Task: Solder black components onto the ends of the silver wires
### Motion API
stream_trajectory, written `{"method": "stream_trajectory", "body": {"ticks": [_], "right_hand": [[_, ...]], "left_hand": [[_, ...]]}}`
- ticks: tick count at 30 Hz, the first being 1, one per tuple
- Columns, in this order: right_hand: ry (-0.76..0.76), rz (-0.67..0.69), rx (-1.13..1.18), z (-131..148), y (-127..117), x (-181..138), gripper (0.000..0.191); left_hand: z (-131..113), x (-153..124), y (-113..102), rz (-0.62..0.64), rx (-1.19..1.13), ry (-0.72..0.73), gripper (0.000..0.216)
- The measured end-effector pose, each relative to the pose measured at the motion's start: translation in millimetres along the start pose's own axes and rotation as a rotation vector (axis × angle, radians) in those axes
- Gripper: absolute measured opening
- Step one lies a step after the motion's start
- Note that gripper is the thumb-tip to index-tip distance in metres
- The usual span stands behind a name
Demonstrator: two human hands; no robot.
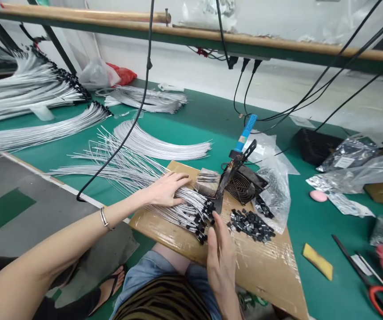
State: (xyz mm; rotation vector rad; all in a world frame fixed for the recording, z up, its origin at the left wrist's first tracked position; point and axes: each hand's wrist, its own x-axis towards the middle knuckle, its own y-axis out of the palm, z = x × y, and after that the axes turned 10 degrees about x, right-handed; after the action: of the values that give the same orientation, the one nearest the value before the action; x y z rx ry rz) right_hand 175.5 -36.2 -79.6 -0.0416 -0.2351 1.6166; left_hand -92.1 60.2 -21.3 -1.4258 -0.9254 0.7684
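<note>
A bundle of thin white wires with black connectors on its near ends lies across a brown board. My left hand is closed over the bundle, which comes out between its thumb and fingers. Beside the connector ends, my right hand is open, thumb and fingers stretched out; its fingertips are at or very close to the connectors. Loose black connectors form a pile to the right. A soldering iron with a blue handle stands tilted behind, next to a small black fan.
More white wires lie on the green table, with large bundles at far left. Clear plastic bags, a yellow sponge and red-handled scissors are to the right. A black cable hangs in front.
</note>
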Motion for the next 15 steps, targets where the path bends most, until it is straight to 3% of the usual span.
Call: {"method": "stream_trajectory", "body": {"ticks": [9,15], "right_hand": [[0.041,-0.019,0.074,4.3,11.4,-3.5,0.064],[0.013,-0.187,0.135,16.4,-12.8,-17.8,0.055]], "left_hand": [[-17.9,-1.6,4.4,-0.019,-0.074,-0.081,0.073],[7.2,-38.2,-31.0,-0.030,-0.251,-0.080,0.085]]}}
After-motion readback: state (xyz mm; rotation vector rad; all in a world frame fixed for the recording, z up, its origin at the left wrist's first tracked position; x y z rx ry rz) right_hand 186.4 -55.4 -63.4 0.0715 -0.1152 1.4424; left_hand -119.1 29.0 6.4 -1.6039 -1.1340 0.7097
